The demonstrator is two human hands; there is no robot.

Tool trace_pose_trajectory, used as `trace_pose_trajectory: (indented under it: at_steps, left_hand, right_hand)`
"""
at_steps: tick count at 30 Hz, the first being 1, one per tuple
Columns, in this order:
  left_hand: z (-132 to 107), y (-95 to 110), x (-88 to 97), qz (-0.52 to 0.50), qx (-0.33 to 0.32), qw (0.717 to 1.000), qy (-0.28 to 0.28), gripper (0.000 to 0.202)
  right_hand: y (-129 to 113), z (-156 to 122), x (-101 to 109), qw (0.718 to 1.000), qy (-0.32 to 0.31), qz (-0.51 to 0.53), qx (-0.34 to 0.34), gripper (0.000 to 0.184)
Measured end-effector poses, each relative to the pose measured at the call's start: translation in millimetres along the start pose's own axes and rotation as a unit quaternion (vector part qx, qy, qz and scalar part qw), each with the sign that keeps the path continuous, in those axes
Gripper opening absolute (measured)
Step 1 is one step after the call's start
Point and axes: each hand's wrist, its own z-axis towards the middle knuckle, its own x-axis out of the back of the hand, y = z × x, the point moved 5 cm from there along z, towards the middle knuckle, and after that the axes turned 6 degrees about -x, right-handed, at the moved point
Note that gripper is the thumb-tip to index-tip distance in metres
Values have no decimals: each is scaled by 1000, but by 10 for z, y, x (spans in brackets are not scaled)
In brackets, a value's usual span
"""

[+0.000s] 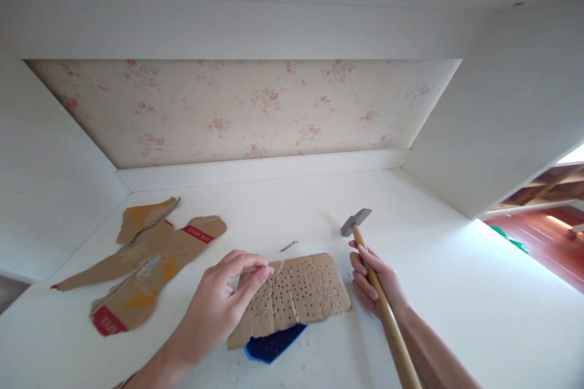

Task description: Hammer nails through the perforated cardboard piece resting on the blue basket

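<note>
My left hand [223,292] is pinched narrowly at the top edge of the hole-riddled brown cardboard [301,295], which lies mid-table on a blue pad [274,343]. My right hand [376,282] grips the hammer [396,334] just beside it. Torn carton scraps [150,267] lie to the left (red labels, writing unreadable).

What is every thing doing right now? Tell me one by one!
left hand: fingertips pinched at the holed cardboard.
right hand: gripping the hammer.
hammer: held by its wooden handle.
holed cardboard: flat on a blue pad.
blue pad: mostly covered.
nail: lying loose on the table.
torn cardboard pieces: lying flat.
</note>
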Motion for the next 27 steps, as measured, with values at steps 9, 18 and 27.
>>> trace_pose_trajectory:
  at_steps: [9,18,27]
  left_hand:
    - [19,-33,-135,18,-83,996,29,14]
    - [24,11,-210,87,-139,986,38,10]
    - [-12,-70,-250,53,-137,989,22,13]
  right_hand:
    - [10,-13,2,1000,20,-8,16,17]
    - [7,-17,-15,999,20,-21,14,19]
    - [-20,-127,-83,998,16,-47,39,18]
